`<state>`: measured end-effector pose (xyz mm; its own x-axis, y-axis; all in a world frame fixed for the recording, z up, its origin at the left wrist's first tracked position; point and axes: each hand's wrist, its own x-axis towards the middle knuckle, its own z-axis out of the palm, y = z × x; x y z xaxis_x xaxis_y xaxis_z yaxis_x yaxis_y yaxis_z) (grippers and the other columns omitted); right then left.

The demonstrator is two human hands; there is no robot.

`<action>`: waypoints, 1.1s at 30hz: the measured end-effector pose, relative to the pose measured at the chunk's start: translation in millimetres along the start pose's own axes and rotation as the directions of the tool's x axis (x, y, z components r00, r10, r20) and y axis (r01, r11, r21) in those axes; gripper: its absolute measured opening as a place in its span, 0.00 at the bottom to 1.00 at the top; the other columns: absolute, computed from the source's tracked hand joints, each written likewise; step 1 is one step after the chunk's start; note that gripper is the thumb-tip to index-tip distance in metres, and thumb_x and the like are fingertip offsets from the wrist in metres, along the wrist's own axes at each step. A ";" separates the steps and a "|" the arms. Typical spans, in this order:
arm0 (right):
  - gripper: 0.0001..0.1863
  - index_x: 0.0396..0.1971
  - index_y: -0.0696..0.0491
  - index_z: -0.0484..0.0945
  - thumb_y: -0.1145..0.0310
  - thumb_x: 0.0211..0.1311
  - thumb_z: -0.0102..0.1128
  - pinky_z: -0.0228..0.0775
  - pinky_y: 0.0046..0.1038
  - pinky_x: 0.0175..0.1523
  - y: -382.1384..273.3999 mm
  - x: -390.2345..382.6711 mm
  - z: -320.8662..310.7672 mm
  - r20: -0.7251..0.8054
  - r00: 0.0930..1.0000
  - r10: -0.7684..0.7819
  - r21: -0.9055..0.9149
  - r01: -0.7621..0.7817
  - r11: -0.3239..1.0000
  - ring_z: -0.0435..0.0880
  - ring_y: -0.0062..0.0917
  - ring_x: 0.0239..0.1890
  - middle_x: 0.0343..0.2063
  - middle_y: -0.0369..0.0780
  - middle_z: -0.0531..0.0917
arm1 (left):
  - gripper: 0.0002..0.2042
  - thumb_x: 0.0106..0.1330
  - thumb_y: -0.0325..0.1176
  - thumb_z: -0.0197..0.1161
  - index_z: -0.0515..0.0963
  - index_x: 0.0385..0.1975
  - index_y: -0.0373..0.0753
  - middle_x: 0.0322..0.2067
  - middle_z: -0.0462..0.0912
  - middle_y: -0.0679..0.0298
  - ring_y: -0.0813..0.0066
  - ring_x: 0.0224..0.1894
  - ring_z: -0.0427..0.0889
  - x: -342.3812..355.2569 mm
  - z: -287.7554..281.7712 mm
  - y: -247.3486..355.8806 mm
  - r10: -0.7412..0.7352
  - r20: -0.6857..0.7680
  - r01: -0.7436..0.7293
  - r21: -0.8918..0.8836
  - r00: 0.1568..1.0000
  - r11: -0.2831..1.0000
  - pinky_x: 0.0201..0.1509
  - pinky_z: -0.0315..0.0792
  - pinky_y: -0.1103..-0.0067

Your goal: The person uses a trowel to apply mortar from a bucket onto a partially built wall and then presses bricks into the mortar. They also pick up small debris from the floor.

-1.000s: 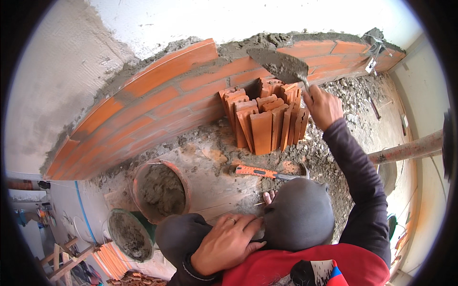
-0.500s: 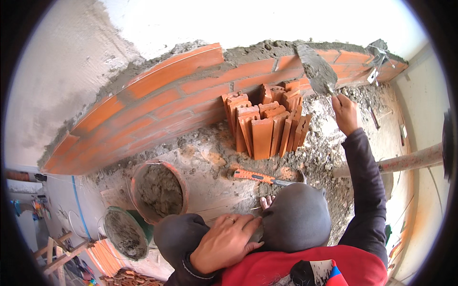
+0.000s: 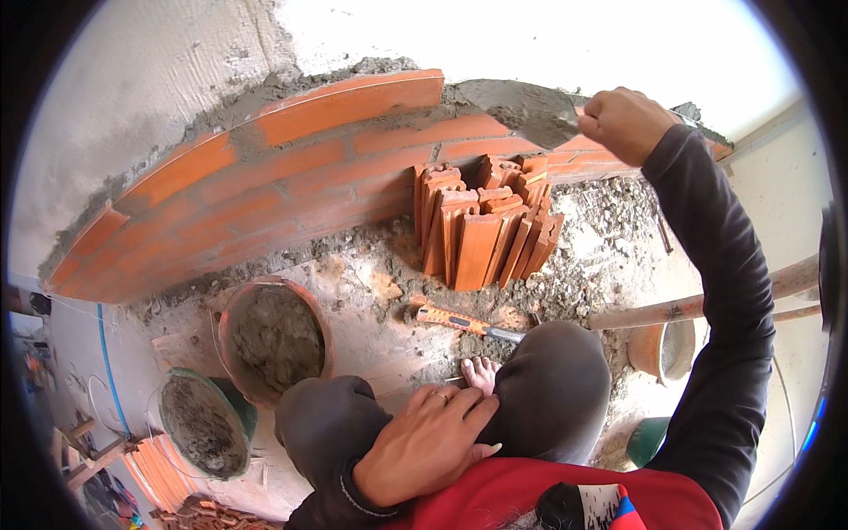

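Note:
My right hand (image 3: 629, 126) is closed round the handle of a trowel (image 3: 521, 110), its grey, mortar-smeared blade held flat at the top of a low orange brick wall (image 3: 300, 177). Just left of the blade, a brick (image 3: 353, 104) stands in the top course. The blade hides part of the wall's top edge. My left hand (image 3: 430, 442) lies by my thigh with its fingers stretched out, holding nothing.
Hollow bricks (image 3: 481, 238) stand stacked before the wall. A hammer (image 3: 468, 322) with an orange handle lies near my foot. Two mortar buckets, one orange (image 3: 327, 340) and one green (image 3: 240, 415), stand at left. A pole (image 3: 654, 311) crosses at right amid rubble.
My right hand has moved up and the trowel has swung left, from tilted down across the wall face to lying along its top. My left hand stays at my thigh.

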<state>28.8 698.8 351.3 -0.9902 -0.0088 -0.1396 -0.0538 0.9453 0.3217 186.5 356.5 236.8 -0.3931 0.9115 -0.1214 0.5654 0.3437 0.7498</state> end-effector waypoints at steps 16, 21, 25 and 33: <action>0.21 0.26 0.61 0.82 0.58 0.68 0.52 0.74 0.45 0.40 14.0 4.3 8.2 0.020 0.997 0.071 0.114 -0.073 0.991 0.81 0.47 0.27 0.22 0.52 0.81 | 0.28 0.64 0.44 0.68 0.72 0.60 0.34 0.52 0.77 0.53 0.53 0.54 0.78 -5.0 2.9 -1.4 0.028 0.006 -0.028 0.035 1.000 0.999 0.62 0.68 0.62; 0.22 0.25 0.62 0.82 0.57 0.68 0.53 0.74 0.45 0.39 16.2 5.7 5.4 -0.015 1.000 0.010 0.102 -0.009 0.995 0.81 0.46 0.25 0.21 0.53 0.81 | 0.29 0.64 0.45 0.67 0.72 0.60 0.34 0.52 0.78 0.53 0.53 0.55 0.78 -7.9 3.2 1.0 0.020 0.001 -0.020 0.052 1.000 0.998 0.63 0.67 0.62; 0.21 0.26 0.63 0.82 0.58 0.67 0.53 0.74 0.43 0.39 15.5 8.0 10.1 -0.006 1.000 0.028 0.086 -0.027 0.996 0.81 0.45 0.26 0.21 0.53 0.81 | 0.29 0.64 0.46 0.67 0.72 0.60 0.34 0.52 0.78 0.53 0.53 0.55 0.78 -12.0 6.7 2.7 0.030 -0.003 -0.030 0.065 1.000 0.997 0.63 0.67 0.62; 0.18 0.34 0.59 0.86 0.59 0.66 0.54 0.77 0.40 0.46 34.6 -8.1 -16.2 0.086 0.996 0.009 0.113 -0.019 0.993 0.85 0.42 0.36 0.31 0.49 0.86 | 0.30 0.64 0.46 0.67 0.71 0.61 0.34 0.52 0.78 0.54 0.54 0.55 0.78 -15.7 8.3 4.5 0.032 -0.016 -0.031 0.060 0.999 0.998 0.63 0.68 0.63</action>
<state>32.8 726.3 378.8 -0.9759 0.0280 -0.2164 -0.0200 0.9760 0.2168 201.2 345.6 236.7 -0.3864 0.9182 -0.0872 0.6197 0.3285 0.7128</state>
